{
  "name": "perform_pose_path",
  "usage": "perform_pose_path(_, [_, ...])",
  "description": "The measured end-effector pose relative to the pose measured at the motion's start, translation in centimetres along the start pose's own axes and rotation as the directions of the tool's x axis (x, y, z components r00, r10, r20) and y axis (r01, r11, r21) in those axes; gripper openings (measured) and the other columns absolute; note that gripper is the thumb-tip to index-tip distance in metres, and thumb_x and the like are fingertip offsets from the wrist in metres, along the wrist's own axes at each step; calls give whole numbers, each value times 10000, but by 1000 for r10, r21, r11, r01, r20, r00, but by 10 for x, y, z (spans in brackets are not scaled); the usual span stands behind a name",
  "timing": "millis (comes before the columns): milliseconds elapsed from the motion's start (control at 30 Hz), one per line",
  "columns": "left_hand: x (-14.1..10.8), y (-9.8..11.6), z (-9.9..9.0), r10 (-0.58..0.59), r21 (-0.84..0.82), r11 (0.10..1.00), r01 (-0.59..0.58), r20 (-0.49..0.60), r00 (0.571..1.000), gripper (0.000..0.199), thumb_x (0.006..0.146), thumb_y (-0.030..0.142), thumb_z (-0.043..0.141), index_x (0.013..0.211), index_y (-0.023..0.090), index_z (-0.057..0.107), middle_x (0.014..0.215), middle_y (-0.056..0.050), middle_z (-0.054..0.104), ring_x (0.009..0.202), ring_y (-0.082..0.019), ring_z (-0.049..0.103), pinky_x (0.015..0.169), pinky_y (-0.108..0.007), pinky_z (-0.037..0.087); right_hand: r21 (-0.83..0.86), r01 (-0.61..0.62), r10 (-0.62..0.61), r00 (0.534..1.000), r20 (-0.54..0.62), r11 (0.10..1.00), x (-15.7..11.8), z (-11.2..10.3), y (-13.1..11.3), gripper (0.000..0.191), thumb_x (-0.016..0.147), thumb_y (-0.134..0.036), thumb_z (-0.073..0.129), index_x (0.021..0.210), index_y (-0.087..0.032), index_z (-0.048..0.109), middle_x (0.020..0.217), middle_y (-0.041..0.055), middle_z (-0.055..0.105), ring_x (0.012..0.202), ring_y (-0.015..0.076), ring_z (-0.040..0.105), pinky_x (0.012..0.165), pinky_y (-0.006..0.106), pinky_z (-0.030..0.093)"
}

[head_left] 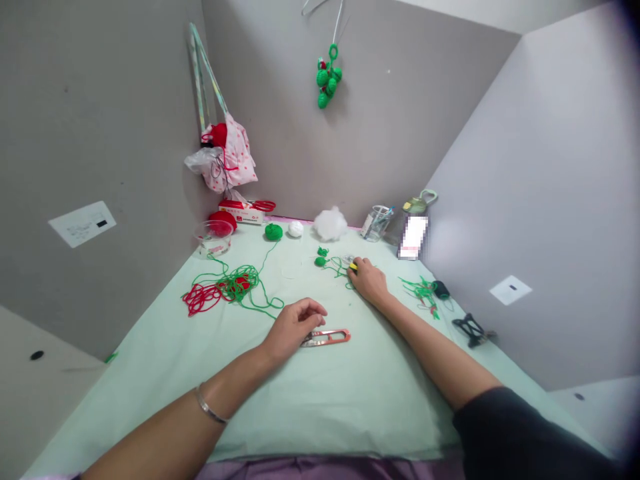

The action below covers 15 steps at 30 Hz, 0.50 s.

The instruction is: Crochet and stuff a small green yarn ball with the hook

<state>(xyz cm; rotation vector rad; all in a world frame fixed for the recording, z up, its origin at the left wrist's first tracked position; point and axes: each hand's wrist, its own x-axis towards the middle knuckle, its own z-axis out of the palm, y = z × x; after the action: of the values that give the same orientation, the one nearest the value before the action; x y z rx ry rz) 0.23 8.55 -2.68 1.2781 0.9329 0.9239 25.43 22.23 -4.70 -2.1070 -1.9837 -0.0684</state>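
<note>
My left hand rests on the pale green cloth with its fingers curled loosely, close beside the orange-handled thread snips. Nothing shows between its thumb and fingers. Farther forward and to the right, my right hand has its fingers round a small yellow-and-black tool. Green yarn ends lie at its fingertips. Just left of them is a small green crocheted ball, with another small green piece behind it. A tangle of green yarn and red yarn lies left of my left hand.
Along the back stand a clear tub, a green yarn ball, white stuffing, a glass and a phone. Green scraps and a black stand lie right. A pink bag hangs at the back left.
</note>
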Motion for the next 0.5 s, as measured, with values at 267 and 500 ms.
perform_pose_path(267, [-4, 5, 3, -17, 2, 1000, 17, 21, 1000, 216, 762, 338, 650, 894, 167, 660, 798, -24, 640, 721, -152, 545, 641, -255, 405, -24, -195, 191, 976, -101, 981, 32, -46, 49, 466, 1008, -455, 393, 1319, -169, 591, 1182, 178, 715, 1079, 324, 662, 822, 366, 457])
perform_pose_path(500, [-2, 1, 2, -5, 5, 1000, 5, 31, 999, 226, 771, 343, 651, 907, 163, 659, 799, -32, 653, 717, -156, 559, 642, -258, 414, 2, -255, 255, 967, -10, 967, 55, -32, 66, 414, 1000, -482, 517, 1230, -167, 657, 1233, 137, 685, 1092, 266, 660, 932, 433, 515])
